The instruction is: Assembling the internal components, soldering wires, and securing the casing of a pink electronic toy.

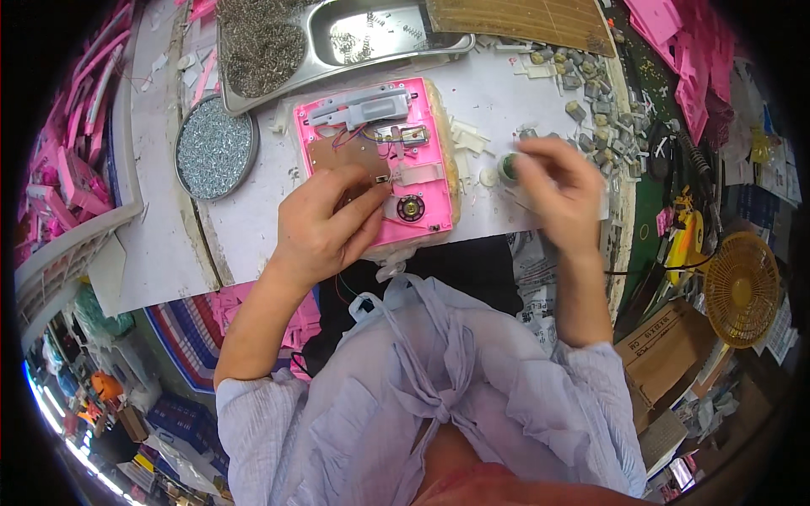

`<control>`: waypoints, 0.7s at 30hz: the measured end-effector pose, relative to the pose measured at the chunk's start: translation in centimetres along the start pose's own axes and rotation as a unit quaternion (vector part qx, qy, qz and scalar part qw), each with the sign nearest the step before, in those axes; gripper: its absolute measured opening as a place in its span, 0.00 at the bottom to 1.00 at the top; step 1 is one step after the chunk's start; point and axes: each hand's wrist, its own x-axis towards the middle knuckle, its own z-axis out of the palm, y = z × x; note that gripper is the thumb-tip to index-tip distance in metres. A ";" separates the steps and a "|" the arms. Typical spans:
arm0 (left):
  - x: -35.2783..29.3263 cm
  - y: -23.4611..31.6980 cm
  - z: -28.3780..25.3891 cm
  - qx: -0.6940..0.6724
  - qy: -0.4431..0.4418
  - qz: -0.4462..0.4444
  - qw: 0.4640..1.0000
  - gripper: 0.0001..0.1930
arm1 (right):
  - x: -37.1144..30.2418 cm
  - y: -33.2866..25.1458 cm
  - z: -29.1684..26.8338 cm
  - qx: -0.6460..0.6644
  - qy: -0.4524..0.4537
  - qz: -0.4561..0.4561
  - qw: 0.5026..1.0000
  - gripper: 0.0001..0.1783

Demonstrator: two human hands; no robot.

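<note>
An open pink plastic casing [434, 202] lies on a padded block in front of me. Inside it are a grey plastic housing [371, 108], a small motor [407, 136], thin coloured wires and a round black speaker [410, 208]. My left hand [325, 221] rests over the casing's left side, fingers closed at the edge of a brown circuit board [342, 155]; its fingertips partly cover the board. To the right of the casing, my right hand [557, 192] hovers with bent fingers, slightly blurred, beside a small round green object [509, 166]. Its fingertips cover part of that object.
A round dish of silvery screws [216, 149] stands left of the casing. Behind it, a metal tray [384, 38] holds many small springs, beside a brown board [527, 21]. Small motors [591, 110] and white plastic parts [471, 135] are scattered at right. A yellow fan [742, 289] stands far right.
</note>
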 end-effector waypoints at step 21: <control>5.2 -1.7 0.7 0.100 0.005 0.028 0.995 0.20 | 6.0 -5.9 7.8 -0.429 -0.136 -0.180 0.875 0.10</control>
